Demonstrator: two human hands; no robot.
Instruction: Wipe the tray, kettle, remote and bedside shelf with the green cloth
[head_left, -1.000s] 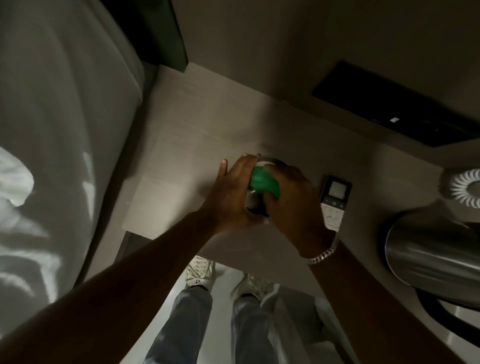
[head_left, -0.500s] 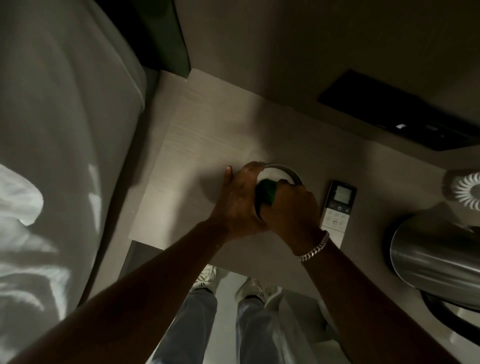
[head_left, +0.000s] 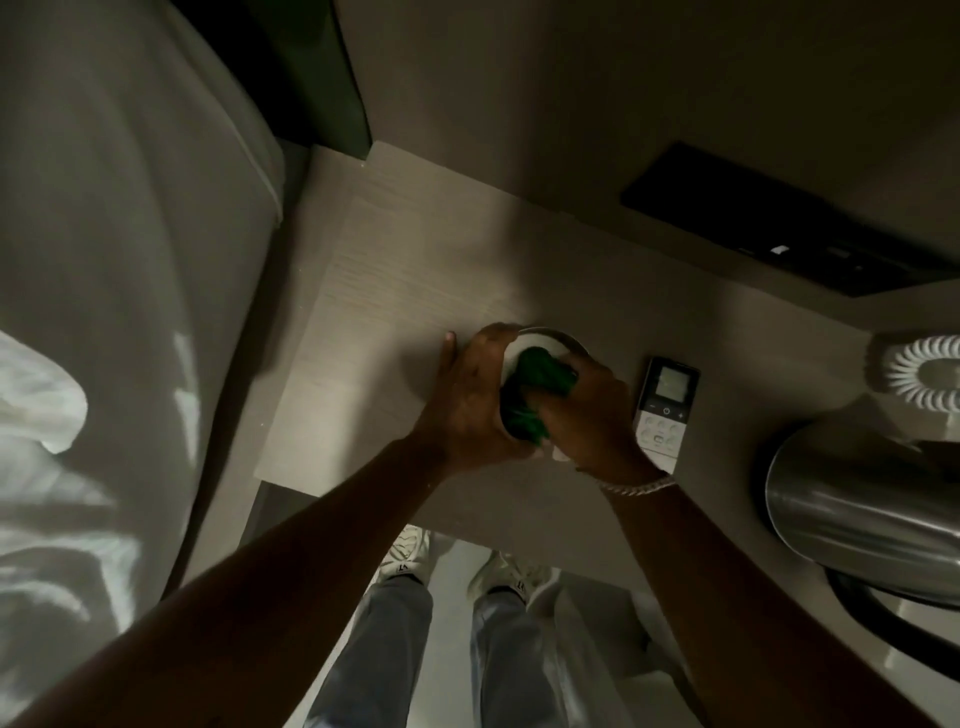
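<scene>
In the middle of the pale wooden bedside shelf (head_left: 395, 291) stands a small round vessel (head_left: 540, 339) with a pale inside. My left hand (head_left: 467, 405) wraps around its left side and holds it steady. My right hand (head_left: 592, 415) grips the bunched green cloth (head_left: 540, 382) and presses it into the vessel's opening. The white remote (head_left: 667, 410) with a small screen lies flat just right of my right hand. A shiny steel kettle (head_left: 857, 509) sits at the right edge, untouched. I cannot see a tray.
A bed with white sheets (head_left: 104, 260) runs along the left side of the shelf. A black panel (head_left: 769, 228) is set in the wall behind. A white ribbed round object (head_left: 924, 374) stands beyond the kettle. My feet are on the floor below the shelf's front edge.
My right hand has worked the green cloth around in the vessel's opening, so more of the cloth shows now. My left hand has kept its hold. The remote and kettle have stayed put.
</scene>
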